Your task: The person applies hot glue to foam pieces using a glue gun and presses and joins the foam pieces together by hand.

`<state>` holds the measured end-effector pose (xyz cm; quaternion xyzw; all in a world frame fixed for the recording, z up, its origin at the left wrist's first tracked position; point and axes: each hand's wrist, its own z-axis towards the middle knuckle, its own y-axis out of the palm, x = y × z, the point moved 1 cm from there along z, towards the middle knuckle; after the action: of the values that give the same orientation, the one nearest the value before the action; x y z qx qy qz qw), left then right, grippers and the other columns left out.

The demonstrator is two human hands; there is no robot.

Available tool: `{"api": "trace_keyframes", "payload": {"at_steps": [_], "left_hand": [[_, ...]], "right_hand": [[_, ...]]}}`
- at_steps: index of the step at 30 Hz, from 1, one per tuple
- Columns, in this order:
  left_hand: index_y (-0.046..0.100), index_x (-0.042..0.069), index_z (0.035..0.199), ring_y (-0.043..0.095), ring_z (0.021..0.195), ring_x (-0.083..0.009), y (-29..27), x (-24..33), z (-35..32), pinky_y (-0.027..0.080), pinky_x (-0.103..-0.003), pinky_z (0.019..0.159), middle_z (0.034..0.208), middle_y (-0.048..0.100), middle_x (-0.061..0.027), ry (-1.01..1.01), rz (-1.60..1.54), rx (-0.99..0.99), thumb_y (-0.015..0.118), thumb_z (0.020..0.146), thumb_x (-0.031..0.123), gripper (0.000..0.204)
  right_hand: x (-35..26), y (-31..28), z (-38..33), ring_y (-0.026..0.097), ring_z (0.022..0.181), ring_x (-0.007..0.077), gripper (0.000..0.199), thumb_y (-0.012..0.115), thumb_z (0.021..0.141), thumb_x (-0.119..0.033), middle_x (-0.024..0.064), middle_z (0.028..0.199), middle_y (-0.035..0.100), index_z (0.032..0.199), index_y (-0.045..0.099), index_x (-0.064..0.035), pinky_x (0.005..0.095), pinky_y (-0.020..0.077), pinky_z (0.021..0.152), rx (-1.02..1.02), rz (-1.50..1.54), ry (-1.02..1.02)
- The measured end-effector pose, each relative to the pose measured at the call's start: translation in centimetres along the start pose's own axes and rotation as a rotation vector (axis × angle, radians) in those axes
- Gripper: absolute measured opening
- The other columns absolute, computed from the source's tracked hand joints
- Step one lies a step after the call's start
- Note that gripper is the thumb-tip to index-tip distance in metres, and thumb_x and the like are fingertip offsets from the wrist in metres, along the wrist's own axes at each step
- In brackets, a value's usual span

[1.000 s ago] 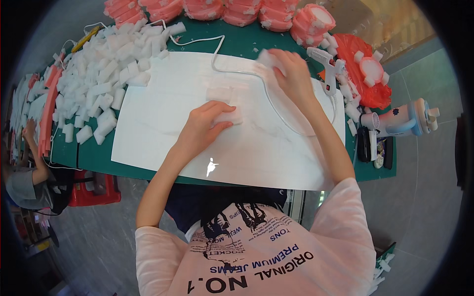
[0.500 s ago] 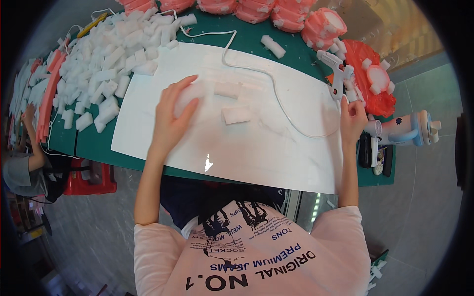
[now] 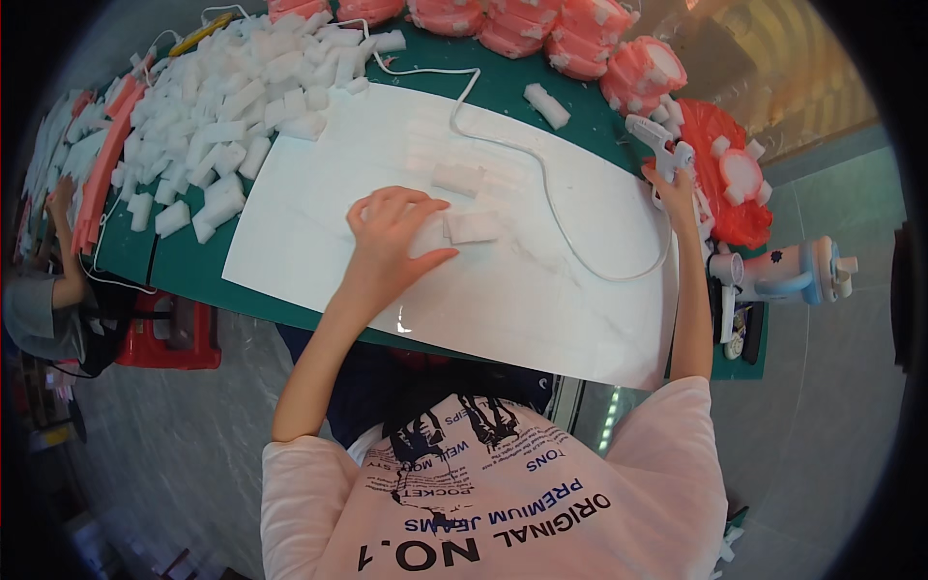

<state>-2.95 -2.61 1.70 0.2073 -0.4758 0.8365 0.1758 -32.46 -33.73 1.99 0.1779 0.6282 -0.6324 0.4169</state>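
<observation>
Left hand (image 3: 391, 237) touching white foam block (image 3: 472, 226), right hand (image 3: 674, 184) gripping glue gun (image 3: 659, 145)

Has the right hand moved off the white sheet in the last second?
Yes. The right hand went rightward off the white sheet to the glue gun at its edge.

— Where am I working here?
— A small craft workshop: my green table (image 3: 503, 92) carries a heap of white foam blocks (image 3: 208, 126) at its far left corner, stacked pink foam pieces (image 3: 541, 24) along the far edge.
</observation>
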Motion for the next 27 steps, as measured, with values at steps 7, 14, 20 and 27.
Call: {"api": "trace_keyframes", "payload": {"at_steps": [7,14,20,27], "left_hand": [[0.062,0.013,0.096,0.047,0.105,-0.0175,1.7,-0.3,0.1,0.018,-0.042,0.097,0.098,0.057,-0.0008,-0.035,-0.017,-0.009,0.075,0.067,0.024,0.034],[0.062,0.013,0.091,0.047,0.102,-0.0178,2.0,-0.2,0.4,0.019,-0.043,0.095,0.095,0.057,0.0001,-0.044,-0.056,0.046,0.076,0.065,0.023,0.031],[0.062,0.013,0.089,0.047,0.102,-0.0182,2.1,-0.3,0.3,0.019,-0.044,0.094,0.094,0.055,0.0010,-0.040,-0.024,0.085,0.078,0.062,0.024,0.033],[0.062,0.014,0.086,0.046,0.102,-0.0189,2.2,-0.4,0.3,0.019,-0.046,0.094,0.091,0.053,0.0015,-0.037,-0.036,0.112,0.078,0.062,0.025,0.032]], "right_hand": [[-6.6,-1.9,-6.8,0.053,0.065,0.0093,0.029,0.066,0.077,-0.013,0.0052,0.091,0.062,0.103,0.058,-0.0019,0.0230,0.0437,0.049,-0.298,0.318,-0.163],[-12.6,0.0,-12.3,0.052,0.064,0.0090,0.029,0.068,0.078,-0.017,0.0034,0.088,0.060,0.101,0.056,-0.0034,0.0233,0.0434,0.049,-0.894,0.260,0.013],[-15.0,2.6,-13.0,0.051,0.065,0.0085,0.035,0.069,0.079,-0.022,0.0007,0.082,0.057,0.104,0.053,-0.0041,0.0231,0.0419,0.050,-0.896,0.142,0.076],[-16.1,3.1,-12.6,0.049,0.070,0.0093,0.039,0.070,0.078,-0.025,0.0005,0.082,0.055,0.106,0.052,-0.0042,0.0237,0.0402,0.058,-0.868,0.052,0.225]]}}
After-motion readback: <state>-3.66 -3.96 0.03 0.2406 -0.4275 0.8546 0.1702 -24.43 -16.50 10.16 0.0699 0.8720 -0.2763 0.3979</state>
